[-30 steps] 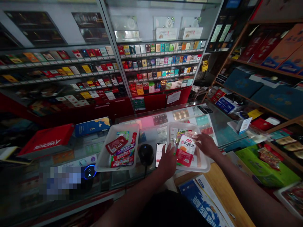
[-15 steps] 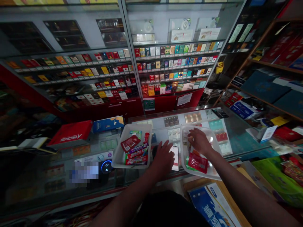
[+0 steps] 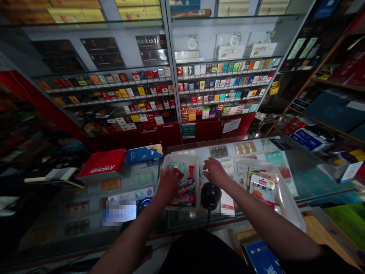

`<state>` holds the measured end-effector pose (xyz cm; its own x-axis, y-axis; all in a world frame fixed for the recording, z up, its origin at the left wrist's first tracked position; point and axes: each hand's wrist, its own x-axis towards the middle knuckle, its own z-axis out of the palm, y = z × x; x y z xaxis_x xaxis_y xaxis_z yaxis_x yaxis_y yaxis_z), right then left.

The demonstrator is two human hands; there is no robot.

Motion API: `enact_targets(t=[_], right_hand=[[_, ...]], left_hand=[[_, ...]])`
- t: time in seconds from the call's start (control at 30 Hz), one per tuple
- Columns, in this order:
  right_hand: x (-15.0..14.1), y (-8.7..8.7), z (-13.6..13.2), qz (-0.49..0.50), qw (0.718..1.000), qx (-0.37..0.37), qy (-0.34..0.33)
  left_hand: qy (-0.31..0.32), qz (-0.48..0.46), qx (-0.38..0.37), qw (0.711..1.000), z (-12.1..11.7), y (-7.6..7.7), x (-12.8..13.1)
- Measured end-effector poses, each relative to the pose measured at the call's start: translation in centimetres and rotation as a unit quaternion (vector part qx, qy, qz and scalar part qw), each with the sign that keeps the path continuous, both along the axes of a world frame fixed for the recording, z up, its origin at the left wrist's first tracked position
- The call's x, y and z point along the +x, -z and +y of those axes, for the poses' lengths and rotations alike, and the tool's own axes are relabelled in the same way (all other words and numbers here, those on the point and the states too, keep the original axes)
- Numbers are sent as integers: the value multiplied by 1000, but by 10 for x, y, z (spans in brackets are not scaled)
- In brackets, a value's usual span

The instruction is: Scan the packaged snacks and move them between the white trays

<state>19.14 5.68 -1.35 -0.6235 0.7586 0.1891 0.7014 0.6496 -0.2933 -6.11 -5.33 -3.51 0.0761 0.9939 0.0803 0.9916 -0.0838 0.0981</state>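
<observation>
Two white plastic trays sit on the glass tabletop (image 3: pixel 302 179) in the head view. The left tray (image 3: pixel 180 156) holds a small heap of red, purple and white snack packets (image 3: pixel 182 192), and the right tray (image 3: pixel 291 207) holds a looser pile of larger clear-and-red sachets (image 3: pixel 262 190).

The left grip (image 3: pixel 169 183) rests down on the far part of the left heap, fingers curled over the packets. It hides what lies beneath, so I cannot tell whether it has closed on one. The right grip (image 3: pixel 215 172) is open, its fingers spread and its palm down, and it holds nothing. It hangs over the glass between the two trays, just far of a black dome-shaped reader (image 3: pixel 210 196).

Both forearms reach out from the near edge, the left arm (image 3: pixel 125 232) angling toward the far right and the right arm (image 3: pixel 256 217) angling toward the far left.

The packets look light, soft and slick, so they would likely slide against each other and crumple under a hard squeeze. A pinch on a sealed end seems the surest hold. The larger sachets look floppier, and taking them by the top edge would suit them better.
</observation>
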Motion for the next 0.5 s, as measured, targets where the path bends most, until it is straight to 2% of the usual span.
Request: enact_targets(t=[0.1,0.2,0.37,0.5], right_hand=[[-39,7,-6,-20,1000,-13,-16],[-74,18,-11,-56,998,-34,-24],[-125,35,-14,-92,990,-106,4],[-155,46,-10,-99,979,-172,35]], left_hand=[[-30,16,-1,999,0,8,-27],[-26,22,-10,999,1,16,-46],[-8,42,-38,998,8,25,-65],[13,56,-57,997,13,29,-73]])
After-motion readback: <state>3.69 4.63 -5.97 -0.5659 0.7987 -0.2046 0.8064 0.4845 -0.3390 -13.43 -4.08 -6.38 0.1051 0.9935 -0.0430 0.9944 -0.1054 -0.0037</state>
